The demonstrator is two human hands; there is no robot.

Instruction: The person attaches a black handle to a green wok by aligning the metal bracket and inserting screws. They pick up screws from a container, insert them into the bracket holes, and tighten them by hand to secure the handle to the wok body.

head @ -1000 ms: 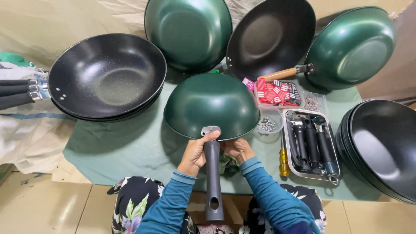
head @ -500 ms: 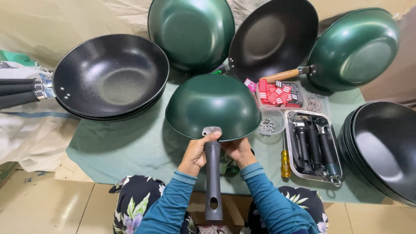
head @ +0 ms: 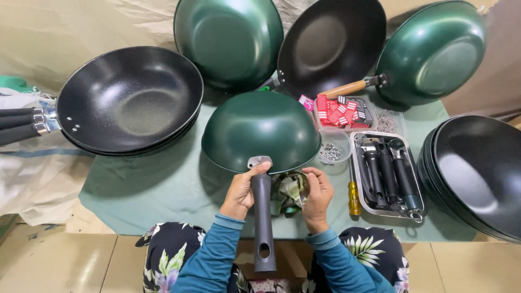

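Observation:
A green wok (head: 260, 130) lies upside down on the green cloth (head: 141, 190) in front of me. A long dark grey handle (head: 263, 217) runs from its rim bracket toward my lap. My left hand (head: 241, 192) grips this handle near the bracket, thumb on top. My right hand (head: 317, 195) is just right of the handle, fingers curled at the wok's rim over a crumpled patterned rag (head: 287, 192). Whether the right hand pinches a small part is too small to tell.
A stack of black woks (head: 127, 100) with handles sits at left. Green and black woks (head: 228, 38) lean at the back. At right are a metal tray of handles (head: 388, 173), a yellow screwdriver (head: 354, 195), a bowl of screws (head: 332, 152), a box of red packets (head: 342, 111) and stacked black woks (head: 477, 173).
The hands and the wok stay nearly where they were. The view has shifted only slightly.

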